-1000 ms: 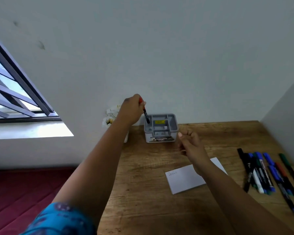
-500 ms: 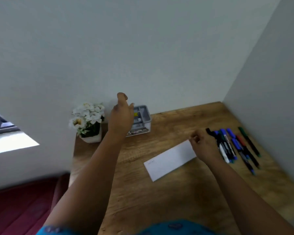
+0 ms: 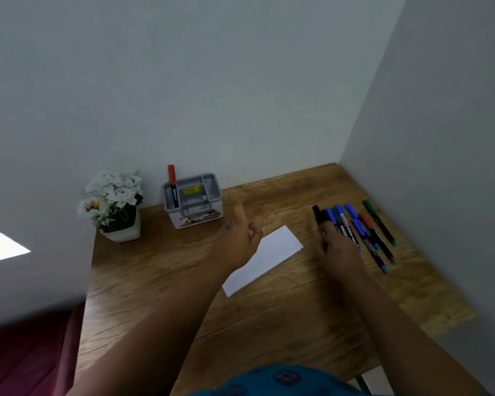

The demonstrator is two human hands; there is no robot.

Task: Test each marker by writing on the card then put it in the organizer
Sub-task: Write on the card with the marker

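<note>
A red-capped black marker (image 3: pixel 172 186) stands in the grey plastic organizer (image 3: pixel 194 200), the empty left hand (image 3: pixel 238 237) spread loose above the white card (image 3: pixel 265 260), while the right hand (image 3: pixel 334 247) curls onto a black marker (image 3: pixel 317 214) at the right.

yellow label in organizer (image 3: pixel 193 200) and marker (image 3: pixel 350 231) print: both illegible.

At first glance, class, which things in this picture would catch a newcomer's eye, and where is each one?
The red-capped marker stands upright in the grey organizer at the back of the desk, beside the white flowers. A row of markers lies at the right, where the right hand reaches. The left hand hovers open over the white card in the middle.
</note>
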